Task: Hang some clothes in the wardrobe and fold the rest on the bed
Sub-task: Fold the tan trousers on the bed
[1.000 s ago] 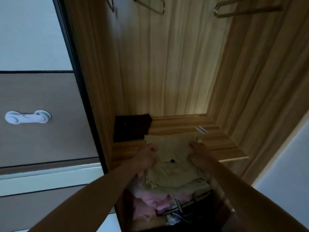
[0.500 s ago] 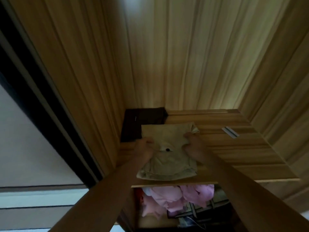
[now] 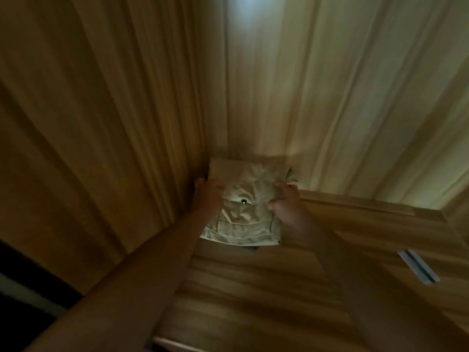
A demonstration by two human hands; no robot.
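the wooden wardrobe (image 3: 121, 128) showed its grained walls meeting in a back corner above a wooden shelf (image 3: 279, 288). in the shelf's left back corner sat the folded beige garment (image 3: 243, 219), close against both walls, with a sliver of something dark under its near edge. the left grip (image 3: 209, 196) curled round its left edge and the right grip (image 3: 285, 204) pinched bunched cloth at its right edge, a dark button (image 3: 244, 200) between them; a pale flat strip (image 3: 418, 266) lay well apart, on the shelf's right.

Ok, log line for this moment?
left hand: grips folded beige garment | right hand: grips it | place: wardrobe shelf, back-left corner
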